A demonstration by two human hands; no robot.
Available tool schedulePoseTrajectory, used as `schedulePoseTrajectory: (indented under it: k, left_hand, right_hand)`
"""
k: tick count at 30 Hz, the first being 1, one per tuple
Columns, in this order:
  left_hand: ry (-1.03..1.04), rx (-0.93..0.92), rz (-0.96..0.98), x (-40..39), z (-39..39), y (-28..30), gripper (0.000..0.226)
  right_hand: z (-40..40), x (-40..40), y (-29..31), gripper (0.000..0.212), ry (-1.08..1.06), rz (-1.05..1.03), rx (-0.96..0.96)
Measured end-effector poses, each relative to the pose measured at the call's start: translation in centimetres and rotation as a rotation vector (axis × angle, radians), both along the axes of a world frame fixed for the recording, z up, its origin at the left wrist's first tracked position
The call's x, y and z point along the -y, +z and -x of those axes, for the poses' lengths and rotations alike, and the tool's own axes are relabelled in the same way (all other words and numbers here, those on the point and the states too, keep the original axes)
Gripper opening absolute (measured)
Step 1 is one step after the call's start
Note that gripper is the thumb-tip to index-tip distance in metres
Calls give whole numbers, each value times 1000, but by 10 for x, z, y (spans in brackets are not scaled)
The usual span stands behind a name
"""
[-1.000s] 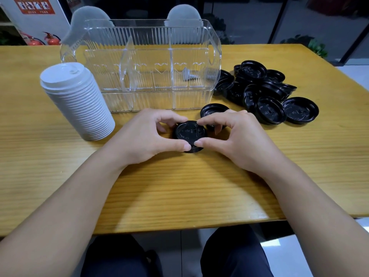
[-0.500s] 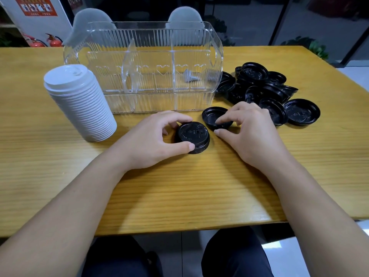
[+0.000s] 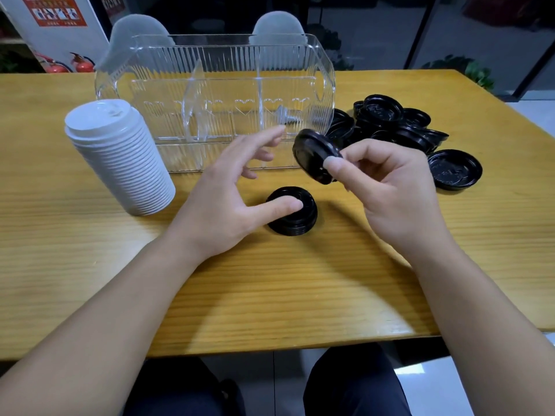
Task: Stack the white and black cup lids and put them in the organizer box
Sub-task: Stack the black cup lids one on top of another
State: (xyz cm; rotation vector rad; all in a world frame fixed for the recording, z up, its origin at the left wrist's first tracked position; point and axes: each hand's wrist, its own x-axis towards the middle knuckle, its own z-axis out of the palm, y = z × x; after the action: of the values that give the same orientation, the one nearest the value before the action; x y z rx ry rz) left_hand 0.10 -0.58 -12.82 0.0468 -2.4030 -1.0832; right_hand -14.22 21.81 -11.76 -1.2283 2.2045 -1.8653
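Observation:
A short stack of black lids [image 3: 295, 216] rests on the wooden table [image 3: 300, 295] in front of me. My left hand [image 3: 228, 193] hovers over it with fingers spread, its thumb lying across the stack's top. My right hand [image 3: 387, 187] pinches a single black lid [image 3: 313, 156], tilted on edge, above and to the right of the stack. A tall stack of white lids [image 3: 120, 157] stands at the left. The clear organizer box [image 3: 216, 94] sits behind, with dividers inside. A loose pile of black lids [image 3: 396, 127] lies at the right.
One black lid [image 3: 455, 169] lies apart at the pile's near right. Two pale chair backs [image 3: 276, 24] rise behind the box. The table's front edge runs just above my knees. Fire extinguishers [image 3: 81, 63] stand far left beyond the table.
My right hand has picked up the lone black lid from beside the stack and lifted it on edge. My left hand has opened and let go of the stack's sides.

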Motion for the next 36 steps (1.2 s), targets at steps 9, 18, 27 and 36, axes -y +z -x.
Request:
schedulePoseTrajectory:
  k: [9, 18, 27, 36]
  left_hand:
    - [-131, -140, -6, -9, 2, -2, 99]
    - [-41, -93, 18, -2, 4, -3, 78]
    - [-31, 137, 87, 12, -1, 0, 63]
    - [-21, 248, 120, 15, 0, -4, 59]
  right_hand:
    - [-3, 4, 4, 25, 326, 145, 504]
    - [0, 6, -3, 34, 68, 30, 138]
    - [-2, 4, -13, 53, 57, -300, -158]
    - [-5, 4, -15, 59, 88, -386, -148]
